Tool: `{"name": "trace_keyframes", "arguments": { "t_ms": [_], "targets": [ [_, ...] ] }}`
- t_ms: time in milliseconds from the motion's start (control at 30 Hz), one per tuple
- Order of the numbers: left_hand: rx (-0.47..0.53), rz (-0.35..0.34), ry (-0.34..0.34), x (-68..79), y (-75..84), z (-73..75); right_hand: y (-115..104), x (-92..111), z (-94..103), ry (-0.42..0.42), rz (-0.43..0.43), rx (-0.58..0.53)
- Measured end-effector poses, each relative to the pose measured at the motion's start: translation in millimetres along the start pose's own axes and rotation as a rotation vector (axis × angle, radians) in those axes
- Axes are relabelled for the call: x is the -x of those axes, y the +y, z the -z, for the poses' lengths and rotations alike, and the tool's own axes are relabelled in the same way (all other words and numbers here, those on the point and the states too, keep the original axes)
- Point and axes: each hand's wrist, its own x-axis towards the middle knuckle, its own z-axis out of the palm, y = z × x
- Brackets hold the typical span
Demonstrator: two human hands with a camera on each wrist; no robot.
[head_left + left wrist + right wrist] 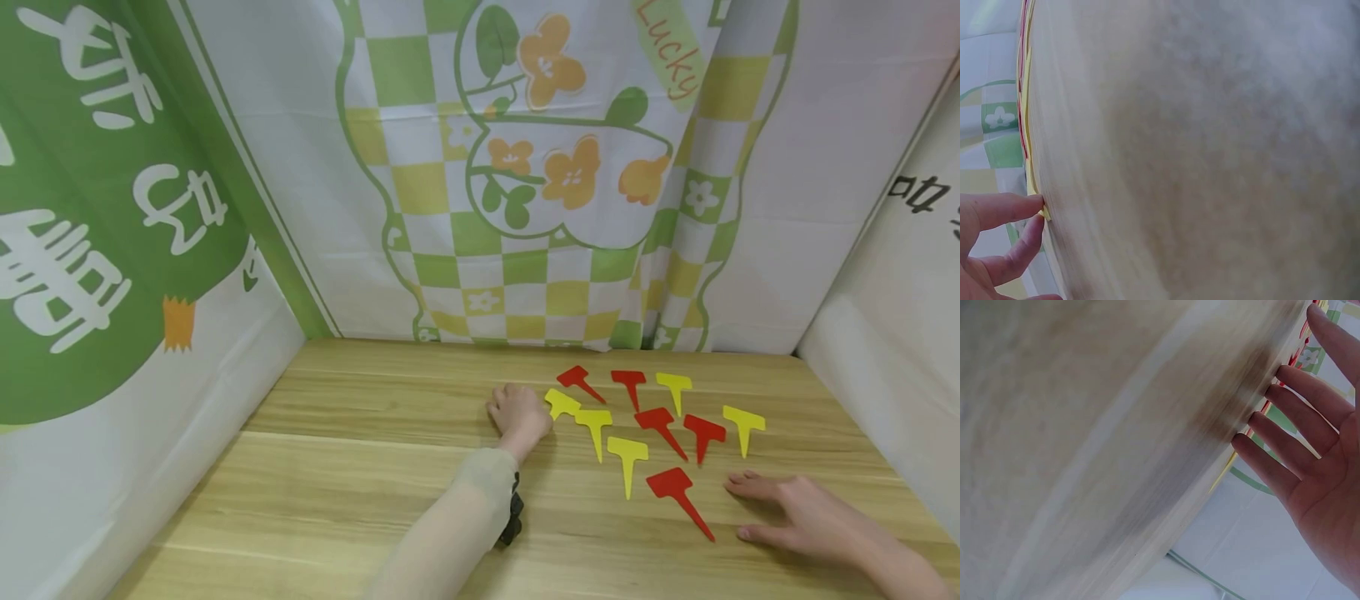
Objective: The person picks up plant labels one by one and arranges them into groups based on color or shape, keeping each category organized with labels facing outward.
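Observation:
Red and yellow T-shaped plant labels lie spread on the wooden table. My left hand (519, 417) is at their left edge, where thumb and finger pinch a yellow plant label (561, 402). In the left wrist view, the fingertips close on the end of that yellow label (1046, 214). To its right lie two more yellow labels, one (594, 419) behind the other (627, 451). My right hand (806, 512) holds nothing, its fingers spread at the table beside the nearest red label (670, 482). In the right wrist view its fingers (1310, 394) are stretched out and apart.
Farther back are red labels (628, 379) and a yellow one (673, 382); another yellow label (744, 418) lies at the right. Bare wood table (337, 467) extends left of the left hand. A patterned cloth (525, 275) hangs behind the table, with printed cloths at both sides.

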Motion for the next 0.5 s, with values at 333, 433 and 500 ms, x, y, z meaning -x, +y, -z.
{"name": "trace_keyframes", "arguments": {
  "t_ms": [333,433,500],
  "targets": [
    [0.025,-0.017,0.0,-2.2,-2.7,-2.7,-0.2,0.4,0.8,0.001,0.002,0.002],
    [0.03,-0.019,0.002,-2.0,-3.1,-2.5,-0.7,0.6,1.0,0.006,0.003,0.005],
    [0.034,-0.023,0.002,-1.8,-3.6,-2.5,-0.9,0.6,0.8,0.01,0.007,0.007]
  ]
}}
